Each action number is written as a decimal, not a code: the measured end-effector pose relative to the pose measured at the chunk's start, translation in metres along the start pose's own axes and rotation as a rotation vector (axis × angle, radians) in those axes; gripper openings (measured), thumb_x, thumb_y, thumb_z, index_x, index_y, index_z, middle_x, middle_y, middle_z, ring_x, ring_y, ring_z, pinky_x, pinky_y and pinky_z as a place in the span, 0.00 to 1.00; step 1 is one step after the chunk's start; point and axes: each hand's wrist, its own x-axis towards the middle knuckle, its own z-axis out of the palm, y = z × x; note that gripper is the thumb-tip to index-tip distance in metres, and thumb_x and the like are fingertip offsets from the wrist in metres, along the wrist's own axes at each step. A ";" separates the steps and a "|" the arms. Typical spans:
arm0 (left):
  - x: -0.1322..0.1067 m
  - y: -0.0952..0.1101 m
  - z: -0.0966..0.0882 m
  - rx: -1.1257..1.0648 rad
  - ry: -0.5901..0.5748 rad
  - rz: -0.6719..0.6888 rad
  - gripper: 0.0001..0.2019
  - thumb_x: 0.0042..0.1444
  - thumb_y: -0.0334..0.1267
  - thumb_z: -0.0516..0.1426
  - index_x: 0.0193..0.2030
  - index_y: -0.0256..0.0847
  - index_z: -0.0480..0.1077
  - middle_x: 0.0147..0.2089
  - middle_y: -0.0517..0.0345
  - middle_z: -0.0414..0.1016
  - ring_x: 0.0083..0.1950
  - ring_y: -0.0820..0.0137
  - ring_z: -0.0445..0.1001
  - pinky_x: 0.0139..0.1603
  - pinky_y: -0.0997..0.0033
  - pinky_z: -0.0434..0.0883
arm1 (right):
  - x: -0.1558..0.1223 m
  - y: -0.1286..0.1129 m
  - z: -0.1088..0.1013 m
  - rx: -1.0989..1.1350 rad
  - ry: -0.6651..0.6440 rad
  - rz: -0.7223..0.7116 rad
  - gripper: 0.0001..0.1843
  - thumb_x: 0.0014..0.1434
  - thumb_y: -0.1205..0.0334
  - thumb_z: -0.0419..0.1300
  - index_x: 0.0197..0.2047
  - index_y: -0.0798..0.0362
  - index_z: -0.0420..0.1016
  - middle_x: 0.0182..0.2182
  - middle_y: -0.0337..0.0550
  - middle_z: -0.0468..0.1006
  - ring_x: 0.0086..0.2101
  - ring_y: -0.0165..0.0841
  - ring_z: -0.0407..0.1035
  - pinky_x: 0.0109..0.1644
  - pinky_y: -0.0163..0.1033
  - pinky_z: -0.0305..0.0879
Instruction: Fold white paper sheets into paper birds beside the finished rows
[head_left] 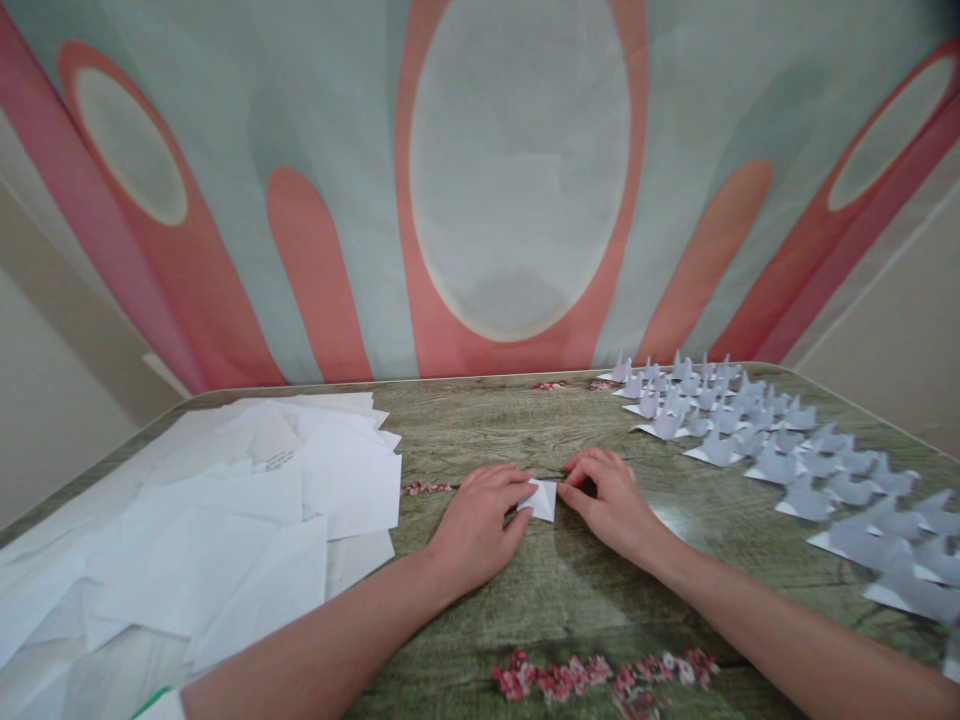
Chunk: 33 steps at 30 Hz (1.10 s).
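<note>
A small white folded paper (541, 502), roughly square, lies on the table between my two hands. My left hand (484, 520) rests at its left side, with fingers and thumb closed over that edge and pressing it to the tabletop. At the paper's right corner is my right hand (604, 500), its thumb and forefinger pinched together there and the other fingers curled. The fingertips hide parts of the paper's edges.
Loose white paper sheets (225, 540) are heaped on the left of the wood-patterned table (465, 425). Rows of white folded paper cranes (780, 462) stand along the right side. Behind the far edge hangs a backdrop (517, 355) in pink and grey-green.
</note>
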 end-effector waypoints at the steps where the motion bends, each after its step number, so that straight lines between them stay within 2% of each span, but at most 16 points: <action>1: 0.000 0.000 0.000 -0.001 0.000 0.000 0.15 0.55 0.33 0.53 0.49 0.44 0.70 0.53 0.56 0.71 0.56 0.63 0.65 0.59 0.57 0.59 | 0.000 0.000 0.000 -0.003 0.001 0.000 0.08 0.51 0.62 0.59 0.21 0.51 0.70 0.34 0.42 0.74 0.38 0.37 0.63 0.44 0.44 0.54; 12: 0.000 0.001 0.000 0.003 0.004 0.001 0.15 0.55 0.33 0.53 0.49 0.44 0.70 0.52 0.56 0.71 0.56 0.63 0.65 0.59 0.57 0.59 | -0.001 -0.005 -0.001 -0.050 0.015 -0.039 0.06 0.49 0.64 0.58 0.21 0.51 0.69 0.33 0.41 0.73 0.38 0.38 0.63 0.44 0.44 0.54; 15: 0.001 0.000 0.000 -0.004 0.003 -0.005 0.15 0.55 0.33 0.53 0.50 0.44 0.69 0.53 0.57 0.71 0.57 0.63 0.65 0.59 0.57 0.59 | -0.004 -0.008 -0.001 -0.071 0.020 -0.025 0.02 0.47 0.63 0.60 0.27 0.50 0.70 0.33 0.41 0.73 0.38 0.38 0.63 0.44 0.45 0.54; 18: 0.001 0.001 0.000 -0.019 0.007 -0.008 0.16 0.55 0.33 0.53 0.51 0.43 0.68 0.52 0.57 0.72 0.57 0.64 0.65 0.60 0.58 0.59 | -0.007 -0.012 -0.004 -0.073 0.010 -0.042 0.09 0.46 0.62 0.61 0.34 0.50 0.70 0.34 0.41 0.72 0.39 0.39 0.63 0.44 0.45 0.54; 22: 0.001 0.001 -0.001 -0.040 0.000 -0.020 0.18 0.55 0.35 0.54 0.53 0.44 0.67 0.54 0.57 0.71 0.58 0.65 0.65 0.60 0.60 0.60 | -0.010 -0.016 -0.007 -0.070 -0.017 -0.171 0.12 0.49 0.64 0.59 0.39 0.47 0.72 0.38 0.41 0.72 0.41 0.39 0.63 0.45 0.45 0.54; 28: 0.001 0.003 -0.002 -0.052 0.011 -0.067 0.22 0.53 0.43 0.56 0.55 0.43 0.65 0.56 0.53 0.68 0.57 0.63 0.65 0.60 0.60 0.61 | -0.011 -0.022 -0.012 -0.186 -0.055 -0.446 0.10 0.55 0.68 0.56 0.36 0.45 0.76 0.36 0.41 0.75 0.39 0.37 0.64 0.47 0.45 0.53; 31: 0.001 0.003 -0.002 -0.050 0.022 -0.074 0.23 0.52 0.47 0.57 0.55 0.43 0.66 0.56 0.53 0.69 0.57 0.63 0.65 0.60 0.60 0.60 | -0.010 -0.021 -0.012 -0.241 -0.073 -0.490 0.10 0.57 0.68 0.55 0.38 0.47 0.76 0.36 0.42 0.75 0.38 0.37 0.64 0.44 0.44 0.54; 33: 0.001 0.003 -0.001 -0.050 0.029 -0.083 0.23 0.52 0.46 0.57 0.54 0.43 0.66 0.55 0.55 0.70 0.57 0.63 0.65 0.59 0.60 0.61 | -0.010 -0.020 -0.012 -0.258 -0.075 -0.486 0.10 0.58 0.68 0.54 0.38 0.48 0.76 0.35 0.42 0.75 0.37 0.36 0.64 0.43 0.43 0.54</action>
